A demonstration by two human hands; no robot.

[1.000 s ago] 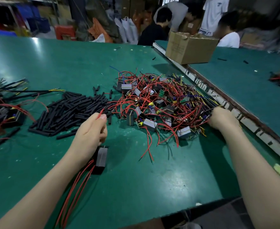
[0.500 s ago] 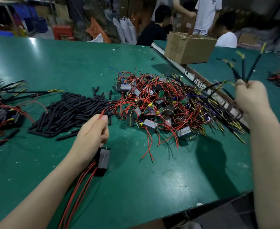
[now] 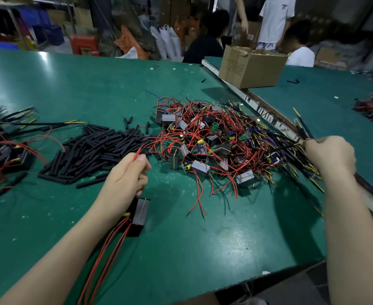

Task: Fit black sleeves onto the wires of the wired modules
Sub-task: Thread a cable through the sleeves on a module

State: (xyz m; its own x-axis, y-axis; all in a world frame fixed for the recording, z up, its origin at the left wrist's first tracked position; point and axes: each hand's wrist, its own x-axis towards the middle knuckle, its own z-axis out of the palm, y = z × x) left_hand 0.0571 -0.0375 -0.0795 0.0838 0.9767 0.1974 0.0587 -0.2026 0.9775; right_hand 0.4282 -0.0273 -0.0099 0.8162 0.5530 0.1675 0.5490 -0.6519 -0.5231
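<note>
1. The left hand (image 3: 126, 175) is curled tight, thumb and forefinger pinching the tip of a red wire (image 3: 138, 152) that pokes up toward 12 o'clock.
2. Just below that hand, toward 6 o'clock, a black module (image 3: 139, 213) hangs at the wrist, its grey face turned up and red leads (image 3: 106, 258) trailing down along the forearm.
3. The right hand (image 3: 331, 155) is closed around a bunch of black wires with yellow tips (image 3: 302, 128), which fan out past the fist toward 11 o'clock.
4. Between the two hands, toward 12 o'clock, lies a tangled heap of modules and red wires (image 3: 212, 148) on the green table (image 3: 203, 249).
5. At 10 o'clock from the left hand sits a pile of loose black sleeves (image 3: 97, 150), touching the heap's left edge.
6. At the far 9 o'clock edge of the table lies a cluster of modules with sleeved wires (image 3: 7, 148).
7. A cardboard box (image 3: 251, 67) stands at 1 o'clock, with people behind it.
</note>
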